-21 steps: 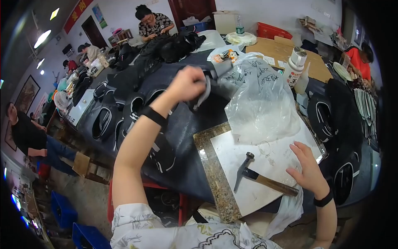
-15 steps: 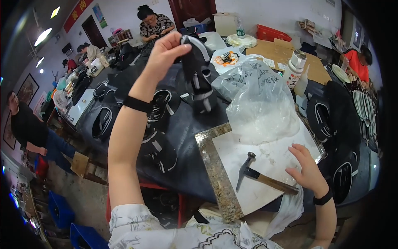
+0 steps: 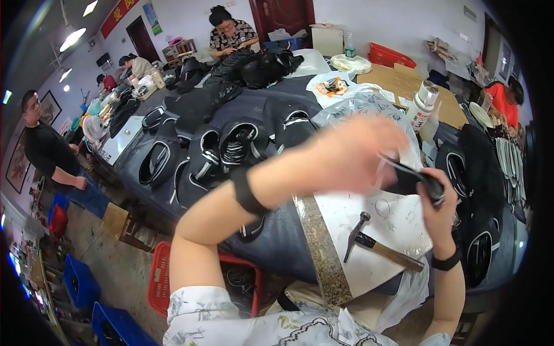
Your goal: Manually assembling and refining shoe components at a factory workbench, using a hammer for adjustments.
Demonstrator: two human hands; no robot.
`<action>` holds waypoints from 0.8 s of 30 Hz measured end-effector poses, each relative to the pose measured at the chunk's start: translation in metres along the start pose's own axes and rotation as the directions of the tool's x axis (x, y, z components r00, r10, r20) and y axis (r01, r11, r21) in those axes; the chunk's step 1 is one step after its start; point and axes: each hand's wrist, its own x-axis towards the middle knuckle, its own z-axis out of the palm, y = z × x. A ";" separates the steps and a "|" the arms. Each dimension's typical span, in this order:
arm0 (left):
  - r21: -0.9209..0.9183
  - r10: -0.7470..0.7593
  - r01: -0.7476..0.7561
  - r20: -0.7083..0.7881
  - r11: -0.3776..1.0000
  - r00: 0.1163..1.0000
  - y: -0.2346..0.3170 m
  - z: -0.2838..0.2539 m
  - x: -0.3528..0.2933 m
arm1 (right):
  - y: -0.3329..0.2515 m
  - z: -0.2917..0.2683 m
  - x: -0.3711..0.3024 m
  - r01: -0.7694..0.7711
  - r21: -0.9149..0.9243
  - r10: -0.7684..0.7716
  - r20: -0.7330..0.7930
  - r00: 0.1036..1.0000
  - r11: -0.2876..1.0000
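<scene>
A black shoe upper with pale trim (image 3: 402,177) is held up over the white board (image 3: 332,230). My right hand (image 3: 441,216) is closed round its right end. My left hand (image 3: 366,153) reaches across to its other end, smeared by motion, so its grip cannot be made out. Below them, a hammer with a wooden handle (image 3: 395,255) lies on the board, which rests on a speckled stone slab (image 3: 324,254). Behind my left hand, a clear plastic bag (image 3: 346,109) is partly hidden. More black shoe uppers (image 3: 239,141) lie on the table to the left.
A white bottle (image 3: 423,106) stands beyond the board. Further black uppers (image 3: 453,164) lie on the right. Below the table edge is a red basket (image 3: 158,282). A person (image 3: 231,34) works across the table, another person (image 3: 49,144) stands at left, and a person in red (image 3: 503,104) is at right.
My left hand has swung right and down with the shoe upper, from over the left pile to above the board. My right hand, open before, has risen and closed on it.
</scene>
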 end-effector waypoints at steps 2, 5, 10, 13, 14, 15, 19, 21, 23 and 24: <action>0.082 -0.328 0.354 -0.234 0.932 0.915 -0.051 -0.039 -0.014 | 0.027 -0.030 -0.009 -0.246 0.079 0.251 -0.066 0.966 0.966; 0.377 -0.678 0.676 -0.150 0.633 0.719 -0.123 -0.086 -0.056 | 0.034 -0.047 -0.020 -0.344 0.206 0.379 -0.164 0.911 0.916; 0.651 -0.550 0.306 0.206 0.695 0.809 -0.074 0.031 -0.083 | 0.045 -0.040 -0.018 -0.385 0.275 0.441 -0.182 0.879 0.881; 0.678 -0.176 -0.115 0.345 0.726 0.922 -0.043 0.093 -0.085 | 0.048 -0.034 -0.014 -0.328 0.320 0.390 -0.152 0.908 0.889; 0.603 -0.306 0.009 0.392 0.798 0.868 -0.039 0.109 -0.083 | 0.051 -0.032 -0.015 -0.312 0.341 0.378 -0.148 0.914 0.887; 0.580 -0.399 0.124 0.374 0.805 0.837 -0.043 0.125 -0.087 | 0.049 -0.033 -0.015 -0.311 0.364 0.383 -0.144 0.913 0.878; 0.622 -0.498 0.206 0.340 0.755 0.798 -0.086 0.154 -0.100 | 0.039 -0.032 -0.021 -0.349 0.333 0.407 -0.123 0.905 0.876; 0.583 -0.562 0.281 0.382 0.762 0.733 -0.101 0.143 -0.099 | 0.043 -0.038 -0.025 -0.354 0.312 0.400 -0.096 0.911 0.881; 0.508 -0.609 0.379 0.430 0.774 0.667 -0.095 0.087 -0.067 | 0.051 -0.052 -0.030 -0.366 0.279 0.405 -0.095 0.910 0.888; 0.488 -0.594 0.380 0.426 0.786 0.682 -0.098 0.061 -0.054 | 0.055 -0.060 -0.033 -0.363 0.246 0.397 -0.104 0.912 0.899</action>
